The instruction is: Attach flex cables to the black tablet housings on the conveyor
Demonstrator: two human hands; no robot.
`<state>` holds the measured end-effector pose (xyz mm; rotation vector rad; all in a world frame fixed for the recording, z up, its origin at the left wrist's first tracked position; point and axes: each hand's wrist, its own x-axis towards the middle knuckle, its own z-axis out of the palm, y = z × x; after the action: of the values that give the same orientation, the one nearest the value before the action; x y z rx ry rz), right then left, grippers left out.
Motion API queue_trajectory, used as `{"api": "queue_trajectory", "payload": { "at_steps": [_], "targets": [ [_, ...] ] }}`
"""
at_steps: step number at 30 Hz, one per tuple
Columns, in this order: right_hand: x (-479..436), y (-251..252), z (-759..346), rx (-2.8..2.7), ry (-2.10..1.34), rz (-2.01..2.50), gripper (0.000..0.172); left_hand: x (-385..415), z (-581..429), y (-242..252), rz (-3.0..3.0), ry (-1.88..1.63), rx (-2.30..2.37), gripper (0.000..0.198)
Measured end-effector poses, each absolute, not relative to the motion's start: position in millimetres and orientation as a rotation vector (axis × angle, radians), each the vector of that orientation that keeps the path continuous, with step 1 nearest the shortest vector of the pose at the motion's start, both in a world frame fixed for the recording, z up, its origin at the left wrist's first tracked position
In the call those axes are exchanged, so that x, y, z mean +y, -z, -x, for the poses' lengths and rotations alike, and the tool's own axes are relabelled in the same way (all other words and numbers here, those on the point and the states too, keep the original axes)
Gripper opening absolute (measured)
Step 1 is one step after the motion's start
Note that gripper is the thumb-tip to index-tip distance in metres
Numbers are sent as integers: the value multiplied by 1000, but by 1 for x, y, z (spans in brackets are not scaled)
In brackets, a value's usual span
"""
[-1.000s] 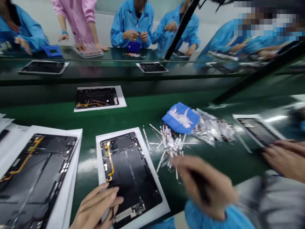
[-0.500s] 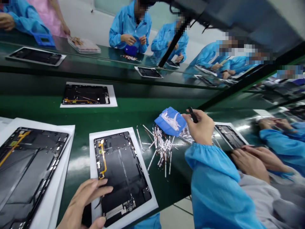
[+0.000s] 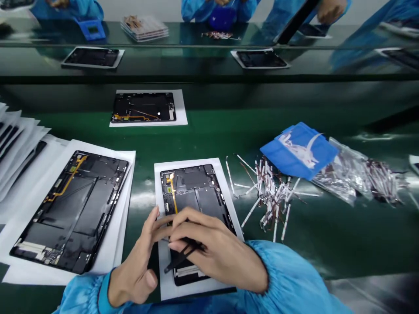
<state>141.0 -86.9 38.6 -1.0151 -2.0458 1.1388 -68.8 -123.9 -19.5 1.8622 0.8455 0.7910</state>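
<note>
A black tablet housing (image 3: 216,192) with an orange flex cable (image 3: 172,187) lies on a white sheet (image 3: 209,291) in front of me. Over its lower half, my right hand (image 3: 216,248) grips a pair of black tweezers (image 3: 179,260), their tips pointing down-left. Its fingertips are close to the housing's left edge, and what they may pinch there is hidden. My left hand (image 3: 139,257) is at that same edge, fingers stretched toward the right fingertips and thumb apart. The two hands' fingertips meet or overlap.
A larger-looking tablet housing (image 3: 83,209) rests on white sheets at left, beside a stack of wrapped pieces (image 3: 16,148). Loose white strips (image 3: 271,192), a blue tray (image 3: 299,148) and clear bags (image 3: 347,170) are at right. Another housing (image 3: 144,107) sits further back.
My right hand has come from beside the blue tray to the tablet housing, still with the tweezers. My left hand has stayed at the housing's left edge. The view has turned and levelled.
</note>
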Motion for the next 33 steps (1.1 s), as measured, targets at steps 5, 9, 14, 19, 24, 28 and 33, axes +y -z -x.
{"api": "queue_trajectory", "payload": {
  "at_steps": [5,9,14,19,24,28,33],
  "targets": [
    [-86,-30,-149,-1907,-1158,1039,13,-130,89,11,-2165,-418,929,84],
    [-80,-17,-155,-1805,-1117,1089,16,-127,110,5,-2685,-100,963,69],
    [-72,-5,-159,-1717,-1069,1183,9,-113,110,-1,-2931,-54,867,71],
    [-66,3,-159,-1673,-1044,1230,2,-102,102,-1,-2966,-108,789,70],
    [-63,10,-159,-1664,-1021,1257,2,-100,102,1,-3008,-125,726,70],
    [-62,11,-160,-1676,-1015,1289,1,-98,101,3,-2970,-143,702,72],
    [-63,12,-160,-1686,-1017,1300,1,-95,100,6,-2942,-158,702,70]
  ]
}}
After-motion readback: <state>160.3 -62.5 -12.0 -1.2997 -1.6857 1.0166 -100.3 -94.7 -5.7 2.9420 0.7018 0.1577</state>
